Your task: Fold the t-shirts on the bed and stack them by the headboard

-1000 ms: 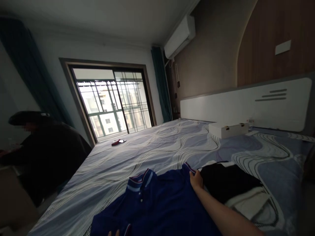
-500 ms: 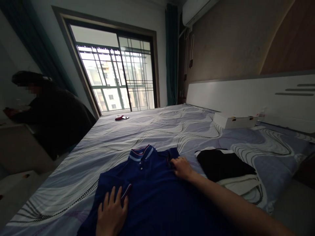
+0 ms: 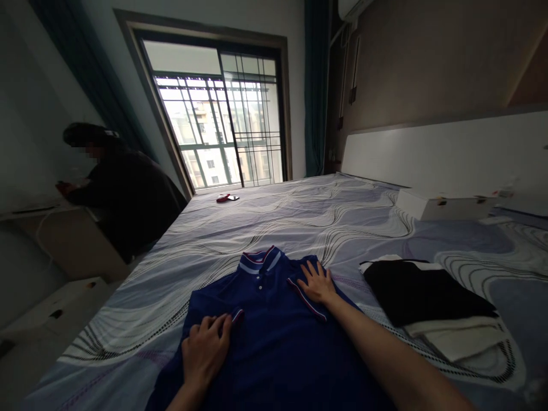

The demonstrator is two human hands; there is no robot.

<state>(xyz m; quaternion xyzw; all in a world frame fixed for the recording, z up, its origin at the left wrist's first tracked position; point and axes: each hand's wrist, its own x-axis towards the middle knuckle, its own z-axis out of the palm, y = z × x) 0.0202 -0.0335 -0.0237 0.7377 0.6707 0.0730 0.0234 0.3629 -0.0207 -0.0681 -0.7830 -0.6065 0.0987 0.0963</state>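
A blue polo shirt (image 3: 265, 342) lies spread on the bed, its striped collar toward the window and both sleeves folded inward over the front. At the left sleeve, my left hand (image 3: 206, 347) has its fingers curled and closed on the fabric beside the striped cuff. My right hand (image 3: 317, 283) is open, fingers spread flat on the other folded sleeve near the shoulder; that sleeve's red-and-white edging runs diagonally below it. The shirt's lower part fades into shadow at the bottom of the view.
Folded black and cream clothing (image 3: 428, 291) lies to the right on the patterned bedsheet (image 3: 274, 222). Farther back are a white box (image 3: 447, 206) and a small red item (image 3: 222, 198) beside a phone-like object. A person in dark clothes (image 3: 132, 188) bends over a desk at left.
My right hand has gone from gripping the sleeve edge to lying flat, and that sleeve now folds inward. My left hand's fingers have curled in. The view has shifted slightly left.
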